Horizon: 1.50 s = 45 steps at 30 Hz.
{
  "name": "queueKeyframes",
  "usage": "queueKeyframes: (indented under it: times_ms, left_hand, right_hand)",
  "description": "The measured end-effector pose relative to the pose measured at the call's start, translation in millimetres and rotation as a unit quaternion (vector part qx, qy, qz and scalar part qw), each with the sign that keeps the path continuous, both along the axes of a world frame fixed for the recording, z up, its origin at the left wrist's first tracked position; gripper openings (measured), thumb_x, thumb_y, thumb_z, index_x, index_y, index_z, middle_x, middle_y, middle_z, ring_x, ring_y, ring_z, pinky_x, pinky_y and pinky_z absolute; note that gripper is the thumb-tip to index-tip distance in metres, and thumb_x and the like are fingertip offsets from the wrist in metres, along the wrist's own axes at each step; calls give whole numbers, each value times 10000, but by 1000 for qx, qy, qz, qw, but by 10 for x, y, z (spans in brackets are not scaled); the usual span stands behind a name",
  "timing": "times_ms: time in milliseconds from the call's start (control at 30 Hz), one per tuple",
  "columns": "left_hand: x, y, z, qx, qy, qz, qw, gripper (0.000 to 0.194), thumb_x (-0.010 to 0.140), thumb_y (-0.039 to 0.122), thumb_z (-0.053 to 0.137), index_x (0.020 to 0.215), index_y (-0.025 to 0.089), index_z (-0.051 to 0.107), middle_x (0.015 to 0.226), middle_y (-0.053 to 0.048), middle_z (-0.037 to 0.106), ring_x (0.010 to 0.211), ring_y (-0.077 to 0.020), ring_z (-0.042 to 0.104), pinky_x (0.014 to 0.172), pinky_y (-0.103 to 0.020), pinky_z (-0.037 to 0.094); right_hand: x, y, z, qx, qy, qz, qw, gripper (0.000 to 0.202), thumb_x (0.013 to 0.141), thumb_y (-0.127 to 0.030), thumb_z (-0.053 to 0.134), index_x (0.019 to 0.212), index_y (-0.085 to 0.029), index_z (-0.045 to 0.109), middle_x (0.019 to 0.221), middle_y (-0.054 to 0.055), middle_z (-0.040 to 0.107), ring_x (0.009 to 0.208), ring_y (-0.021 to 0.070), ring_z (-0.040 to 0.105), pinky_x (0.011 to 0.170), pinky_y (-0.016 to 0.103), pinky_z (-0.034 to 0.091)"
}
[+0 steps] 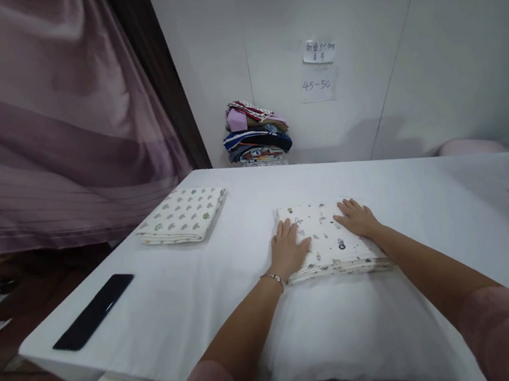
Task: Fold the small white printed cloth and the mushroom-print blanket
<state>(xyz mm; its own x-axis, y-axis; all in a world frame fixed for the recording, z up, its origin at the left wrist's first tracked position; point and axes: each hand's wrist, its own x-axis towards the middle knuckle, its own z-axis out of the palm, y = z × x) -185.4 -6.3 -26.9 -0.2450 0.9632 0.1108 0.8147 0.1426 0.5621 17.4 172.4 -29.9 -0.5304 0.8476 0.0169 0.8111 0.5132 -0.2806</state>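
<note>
I read "45-50" on white paper (318, 88), blurrier script (319, 52) above, left hand (287, 249) and right hand (359, 220) unclenched on folded white patterned cloth (324, 237).

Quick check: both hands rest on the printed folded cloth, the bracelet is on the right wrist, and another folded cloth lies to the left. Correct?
One slip: the bracelet is worn at the left hand, not the right hand, as the head view shows. Both do rest on the printed folded cloth, and another folded cloth lies to the left.
</note>
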Motion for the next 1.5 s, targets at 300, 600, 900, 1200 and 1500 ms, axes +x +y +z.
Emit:
queueKeyframes:
  times_ms: [300,600,900,1200,1500]
  left_hand:
    - [-304,247,202,-43,-263,199,943,744,789,570,489,1351,107,338,1358,-181,438,1223,-293,442,991,-354,343]
    - [-364,387,84,-70,-289,183,937,659,634,513,698,1135,124,522,1084,-162,639,891,-263,630,719,-318,468]
    - [-489,971,461,-15,-328,180,927,927,645,572,682,1372,157,282,1297,-176,491,1050,-246,563,787,-288,460]
    - [-435,641,387,-141,-413,110,893,454,795,512,546,968,99,617,969,-150,675,791,-201,625,675,-277,499]
    - [-264,278,325,-120,-396,140,899,471,671,369,714,1042,109,585,961,-133,658,784,-204,609,634,-264,483]
  right_hand:
    - [529,-118,187,-176,177,-183,951,803,746,-500,594,1420,-172,308,1364,144,448,1189,293,478,964,373,391]
    - [639,-329,201,-231,230,-212,921,869,647,-503,700,1378,-157,382,1347,169,461,1137,303,520,905,384,453]
    - [455,-17,326,-154,358,-249,887,851,670,-443,700,1392,-157,352,1280,178,519,1055,281,569,871,353,468]
    - [816,-82,105,-259,284,-250,889,923,687,-604,597,1427,-167,260,1220,206,548,865,277,630,635,358,543]
    - [847,-410,154,-261,268,-251,893,851,711,-491,611,1421,-189,253,1140,169,586,705,225,649,587,366,554]
